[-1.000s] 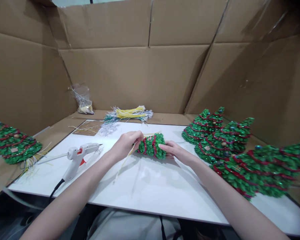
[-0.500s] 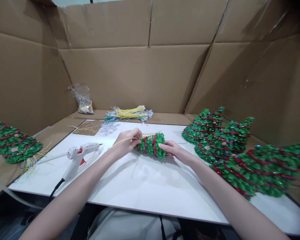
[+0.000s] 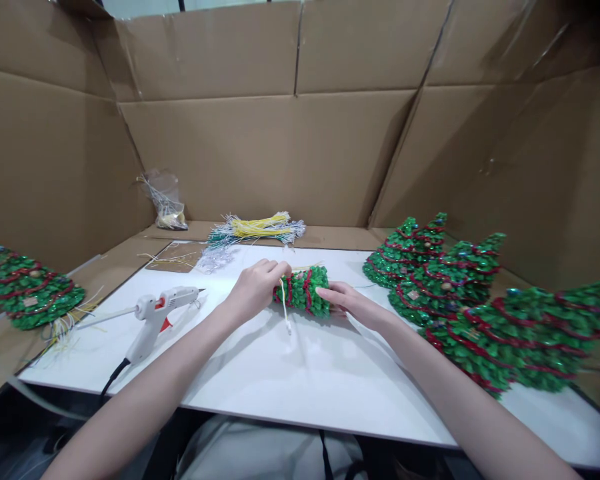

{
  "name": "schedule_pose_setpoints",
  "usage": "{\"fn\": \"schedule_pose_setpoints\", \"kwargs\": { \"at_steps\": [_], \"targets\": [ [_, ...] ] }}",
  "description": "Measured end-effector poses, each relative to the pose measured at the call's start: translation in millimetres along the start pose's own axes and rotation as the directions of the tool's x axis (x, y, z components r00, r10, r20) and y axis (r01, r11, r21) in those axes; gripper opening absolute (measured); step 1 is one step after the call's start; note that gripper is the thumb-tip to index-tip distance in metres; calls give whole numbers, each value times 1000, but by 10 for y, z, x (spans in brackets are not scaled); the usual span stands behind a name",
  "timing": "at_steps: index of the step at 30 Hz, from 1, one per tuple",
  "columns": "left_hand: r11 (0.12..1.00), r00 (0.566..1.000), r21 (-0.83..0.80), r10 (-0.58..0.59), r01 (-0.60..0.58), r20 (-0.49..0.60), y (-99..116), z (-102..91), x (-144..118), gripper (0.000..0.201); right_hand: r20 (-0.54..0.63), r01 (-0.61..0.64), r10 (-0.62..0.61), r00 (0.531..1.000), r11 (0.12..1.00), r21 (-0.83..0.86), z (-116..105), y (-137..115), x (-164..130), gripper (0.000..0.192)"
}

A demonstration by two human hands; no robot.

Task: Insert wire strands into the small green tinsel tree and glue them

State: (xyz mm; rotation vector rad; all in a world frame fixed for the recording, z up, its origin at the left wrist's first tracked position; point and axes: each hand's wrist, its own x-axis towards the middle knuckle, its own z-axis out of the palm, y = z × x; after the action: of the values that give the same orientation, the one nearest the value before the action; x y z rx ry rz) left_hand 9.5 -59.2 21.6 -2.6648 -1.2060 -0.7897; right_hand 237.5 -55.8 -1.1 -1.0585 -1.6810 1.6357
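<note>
Fingers of our left hand (image 3: 256,288) curl together against the narrow end of the small green tree (image 3: 303,291), pinching a pale yellow wire (image 3: 285,308) there; the exact grip is hidden behind the knuckles. Our right hand (image 3: 347,301) lies with fingers pressed together along the tree's wide end, thumb underneath and out of sight, so we cannot tell how firmly it clamps. The wire droops from the left fingertips down to the white board (image 3: 300,373), its lower tip blurred.

We hold the tree on its side near the middle of the board, closer to the far edge than the near one. It is a stubby cone of shiny green leaf-like bits, ringed by dark red bands; whether it touches the board is hard to make out.

Toward the board's left edge lies a white glue gun (image 3: 155,313), its black cord running off the near edge. At the far edge a bundle of yellow and silver wires (image 3: 256,229) rests, with a clear bag (image 3: 166,199) beyond the far left corner. Along the right edge three finished trees (image 3: 445,280) lie overlapping, the nearest cut off by the frame. Another tree (image 3: 27,290) sits off the left edge on cardboard, its tip cut off too.
</note>
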Motion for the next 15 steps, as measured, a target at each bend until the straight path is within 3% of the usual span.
{"fn": "schedule_pose_setpoints", "kwargs": {
  "at_steps": [8, 15],
  "targets": [
    [965, 997, -254, -77, 68, -27, -41, 21, 11, 5, 2, 2, -2, 1000, 1000, -7, -4, -8, -7, 43],
    [932, 993, -355, -100, 72, -63, -53, -54, 9, 36, 11, -1, 1, 1000, 1000, 2, -28, 30, 15, 42]
  ]
}}
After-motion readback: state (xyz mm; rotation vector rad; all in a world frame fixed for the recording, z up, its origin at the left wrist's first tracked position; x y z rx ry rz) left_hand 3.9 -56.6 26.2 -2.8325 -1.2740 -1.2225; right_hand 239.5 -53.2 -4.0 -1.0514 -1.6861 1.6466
